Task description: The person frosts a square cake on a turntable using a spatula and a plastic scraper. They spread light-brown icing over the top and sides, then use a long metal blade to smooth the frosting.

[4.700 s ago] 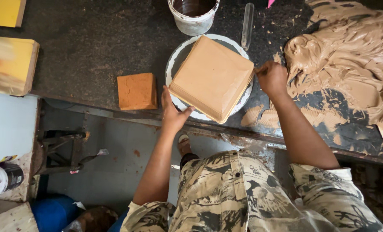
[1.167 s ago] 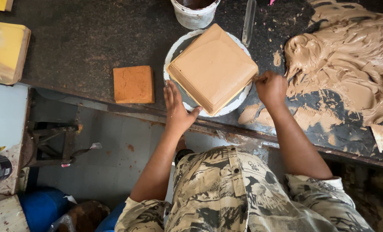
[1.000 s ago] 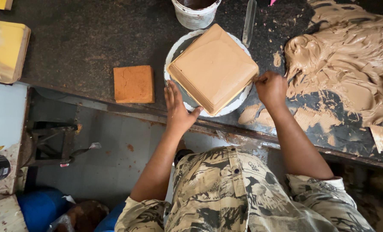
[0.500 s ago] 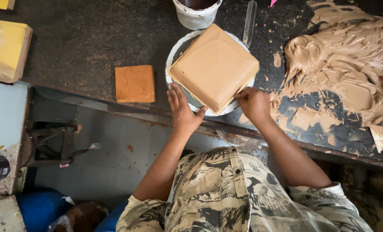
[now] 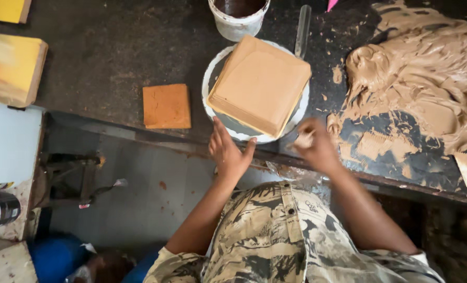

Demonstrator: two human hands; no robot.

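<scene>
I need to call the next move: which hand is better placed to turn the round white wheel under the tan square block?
Probably the left hand: it lies open against the wheel's near rim, below the block. The right hand is blurred, off the rim, over the table edge.

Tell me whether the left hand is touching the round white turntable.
Touching. The head view shows the left hand with its fingers laid on the near rim of the round white turntable, below the tan clay block.

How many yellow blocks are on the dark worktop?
2: one yellow block at the left edge, and a second at the top left corner, cut off by the frame. More may lie outside the view.
</scene>
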